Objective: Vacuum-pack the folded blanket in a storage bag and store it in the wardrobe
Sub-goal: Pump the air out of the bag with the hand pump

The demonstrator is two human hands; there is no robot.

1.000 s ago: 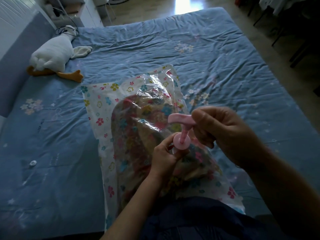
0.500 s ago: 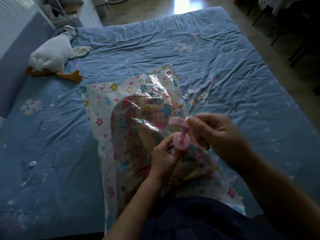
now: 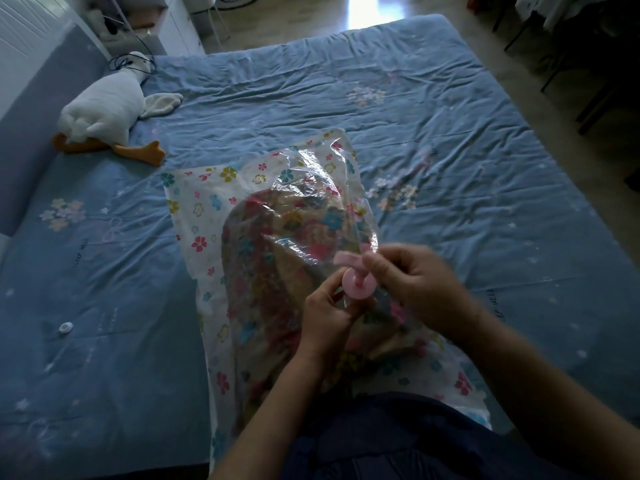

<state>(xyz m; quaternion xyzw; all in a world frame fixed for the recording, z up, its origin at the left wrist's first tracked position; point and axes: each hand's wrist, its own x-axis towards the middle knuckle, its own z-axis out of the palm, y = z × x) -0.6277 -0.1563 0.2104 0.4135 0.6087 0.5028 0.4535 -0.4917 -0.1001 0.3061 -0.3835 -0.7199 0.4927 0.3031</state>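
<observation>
Blue-sheeted bed; on it, storage bag; plush goose; small white cap

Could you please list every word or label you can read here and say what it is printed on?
"SLEEP WELL": on the blue bedsheet, left of the storage bag; small and faint.
"EP WELL": same bedsheet, beside the right forearm; its start does not show.
Storage bag and pink hand pump: no text visible.

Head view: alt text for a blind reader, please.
The left hand holds a pink pump and the right hand grips its handle, atop a floral storage bag holding a blanket, on a blue bed. A plush goose lies far left.
</observation>
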